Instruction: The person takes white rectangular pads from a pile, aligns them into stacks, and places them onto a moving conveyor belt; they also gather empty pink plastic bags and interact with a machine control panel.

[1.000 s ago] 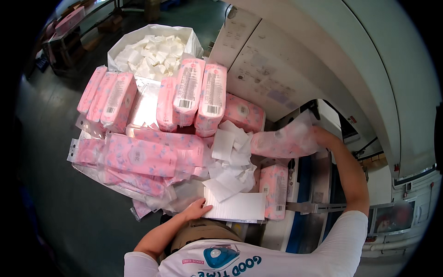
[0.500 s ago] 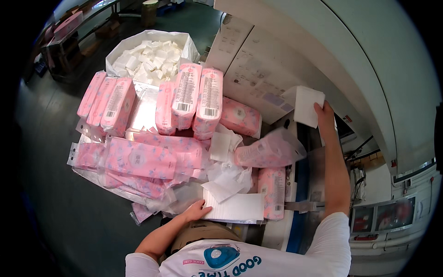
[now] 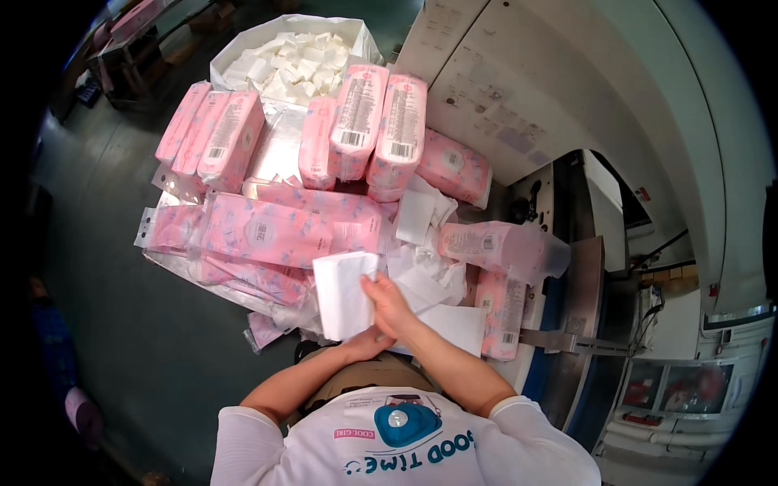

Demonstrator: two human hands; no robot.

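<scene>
Watching remotely, I saw the right hand [image 3: 391, 306] pinch white tissues [image 3: 341, 296] by one edge, probably keeping layers together; the partly hidden left hand's [image 3: 367, 346] grip I couldn't tell.

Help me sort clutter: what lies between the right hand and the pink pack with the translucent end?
Loose, crumpled white sheets lie between the right hand and that pack, in the head view.

Folded white sheets [image 3: 344, 296] gripped by right hand [image 3: 389, 308]; left hand [image 3: 367, 345] partly hidden behind it; pink packs [image 3: 267, 231] piled beyond.
</scene>
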